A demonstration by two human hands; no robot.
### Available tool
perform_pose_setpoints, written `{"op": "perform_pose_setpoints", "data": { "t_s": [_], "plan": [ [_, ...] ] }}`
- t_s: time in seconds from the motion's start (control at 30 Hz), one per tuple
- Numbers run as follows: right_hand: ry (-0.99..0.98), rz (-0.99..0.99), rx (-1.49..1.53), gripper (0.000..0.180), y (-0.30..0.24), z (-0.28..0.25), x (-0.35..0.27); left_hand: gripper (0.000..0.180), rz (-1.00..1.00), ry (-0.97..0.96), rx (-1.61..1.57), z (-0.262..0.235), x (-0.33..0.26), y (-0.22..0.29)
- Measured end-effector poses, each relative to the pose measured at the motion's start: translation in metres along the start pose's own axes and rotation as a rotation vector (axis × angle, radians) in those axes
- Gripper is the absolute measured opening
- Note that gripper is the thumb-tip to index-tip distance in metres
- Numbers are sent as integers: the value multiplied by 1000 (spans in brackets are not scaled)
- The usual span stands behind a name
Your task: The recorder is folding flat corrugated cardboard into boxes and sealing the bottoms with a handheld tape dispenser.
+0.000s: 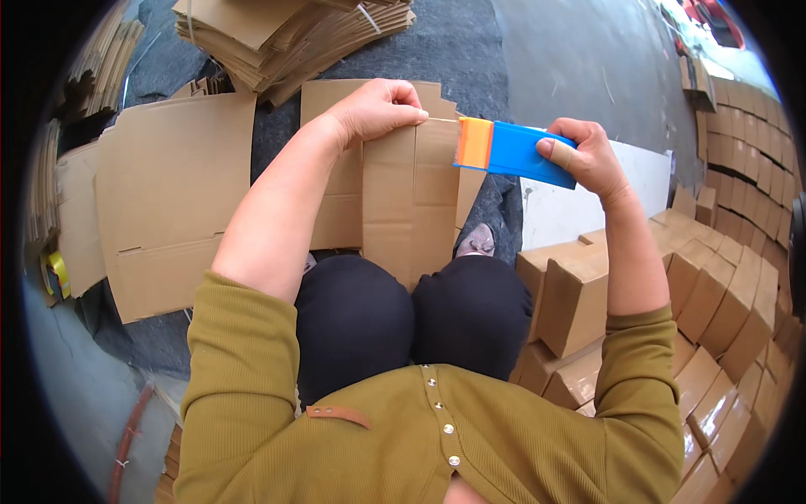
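A narrow brown cardboard box stands in front of my knees, its top seam running away from me. My left hand is closed at the far end of this box, thumb and fingertips pinched together on its edge. Whether a bit of tape is between those fingertips is too small to tell. My right hand grips a blue tape dispenser from its right end. The dispenser's orange toothed head points left, at the box's far right corner, close to or touching it.
Flat cardboard sheets lean at my left, and a bundled stack of flattened cartons lies beyond. Closed boxes are piled on my right. A yellow tape roll sits at the far left. A white board lies on the floor.
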State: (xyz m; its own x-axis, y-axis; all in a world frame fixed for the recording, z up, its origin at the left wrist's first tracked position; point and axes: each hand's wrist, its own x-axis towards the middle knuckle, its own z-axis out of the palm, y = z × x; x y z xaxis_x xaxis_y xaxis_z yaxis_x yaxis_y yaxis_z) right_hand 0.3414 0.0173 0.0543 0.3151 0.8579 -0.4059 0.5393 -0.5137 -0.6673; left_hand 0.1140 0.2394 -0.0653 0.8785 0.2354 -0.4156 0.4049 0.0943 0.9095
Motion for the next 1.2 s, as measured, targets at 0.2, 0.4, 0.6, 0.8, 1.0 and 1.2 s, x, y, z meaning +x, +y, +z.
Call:
{"op": "perform_pose_setpoints", "data": {
  "t_s": [0.2,0.4,0.6,0.8,1.0,1.2],
  "plan": [
    [37,20,-16,41,17,-15,-13,23,124,0,217,3,6,0],
    [42,12,5,36,21,-13,-17,33,283,-97,587,11,17,16],
    [38,2,-10,38,21,-14,-16,29,172,-355,339,13,30,27],
    [16,10,11,43,30,-17,-11,24,103,-317,282,15,29,27],
    [-12,31,-59,47,49,-32,-3,23,103,-285,298,18,31,27],
    [-49,68,-75,46,61,-36,4,23,81,-273,287,17,31,23]
  ]
}}
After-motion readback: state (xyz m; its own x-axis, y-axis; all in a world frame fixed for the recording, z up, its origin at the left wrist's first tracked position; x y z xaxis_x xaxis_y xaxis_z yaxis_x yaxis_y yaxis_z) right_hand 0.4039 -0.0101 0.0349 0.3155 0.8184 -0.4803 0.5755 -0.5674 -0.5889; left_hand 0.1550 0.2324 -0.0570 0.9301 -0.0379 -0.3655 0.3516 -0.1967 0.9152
